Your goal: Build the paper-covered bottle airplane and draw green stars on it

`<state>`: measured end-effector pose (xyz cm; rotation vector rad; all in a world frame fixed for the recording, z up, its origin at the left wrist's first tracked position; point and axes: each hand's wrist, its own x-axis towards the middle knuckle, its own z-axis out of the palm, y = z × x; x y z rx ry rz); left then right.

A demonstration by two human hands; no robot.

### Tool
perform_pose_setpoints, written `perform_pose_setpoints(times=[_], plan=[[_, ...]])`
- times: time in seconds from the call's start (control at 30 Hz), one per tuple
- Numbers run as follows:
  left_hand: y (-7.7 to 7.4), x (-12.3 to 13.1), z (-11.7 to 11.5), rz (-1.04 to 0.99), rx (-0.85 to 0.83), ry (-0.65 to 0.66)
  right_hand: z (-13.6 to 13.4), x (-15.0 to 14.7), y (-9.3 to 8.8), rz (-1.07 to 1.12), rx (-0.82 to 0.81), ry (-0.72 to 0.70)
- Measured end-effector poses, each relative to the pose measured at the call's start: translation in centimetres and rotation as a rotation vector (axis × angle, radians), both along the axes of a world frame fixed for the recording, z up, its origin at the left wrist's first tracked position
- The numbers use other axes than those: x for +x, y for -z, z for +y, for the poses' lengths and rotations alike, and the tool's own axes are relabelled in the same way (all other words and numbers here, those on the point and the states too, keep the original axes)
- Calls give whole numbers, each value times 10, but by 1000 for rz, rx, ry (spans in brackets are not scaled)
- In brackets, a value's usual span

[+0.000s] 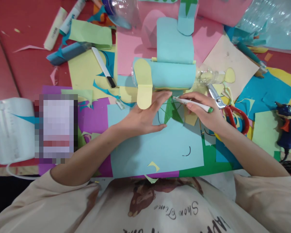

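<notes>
A: Right hand (207, 113)?
B: One, fingers clamped on a slim white marker with a green end (199, 105). Its tip points left, at the upper part of a green pointed shape (172, 114); whether it touches is too small to tell.
A: Left hand (144, 118)?
B: One, palm down, thumb and forefinger spread apart on the left of the green pointed shape. Whether the remaining fingers are together, cannot tell.
A: Location of the green pointed shape?
B: Between the hands, over the upper part of a light-blue paper sheet (155, 149), which bears a black curved line near its lower right.
A: Beyond the hands?
B: Plastic bottle wrapped in light-blue paper (173, 76), one, lying on its side, neck to the right. Yellow round-ended paper strip (144, 97), one, across its left part, its lower end overlapping the left hand.
A: Right side?
B: Red-handled scissors (236, 119), one, beside the right wrist; blue glue gun (288, 126), one, farther right.
A: Upper left?
B: White marker with a black cap (103, 66), one, lying aslant.
</notes>
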<state>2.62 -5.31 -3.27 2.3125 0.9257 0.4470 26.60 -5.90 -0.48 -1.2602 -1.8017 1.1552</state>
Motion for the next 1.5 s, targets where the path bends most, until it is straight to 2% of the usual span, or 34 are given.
perform_pose_setpoints(times=[0.33, 0.6, 1.1, 1.5], plan=[[-2, 1, -1, -10, 8, 0, 2, -1, -3, 7, -34, -55], [-1, 1, 0, -14, -14, 7, 0, 0, 0, 23, -21, 4], [-2, 0, -1, -14, 12, 12, 1, -1, -4, 1, -47, -30], [0, 0, -1, -26, 17, 10, 0, 0, 1, 19, -37, 16]])
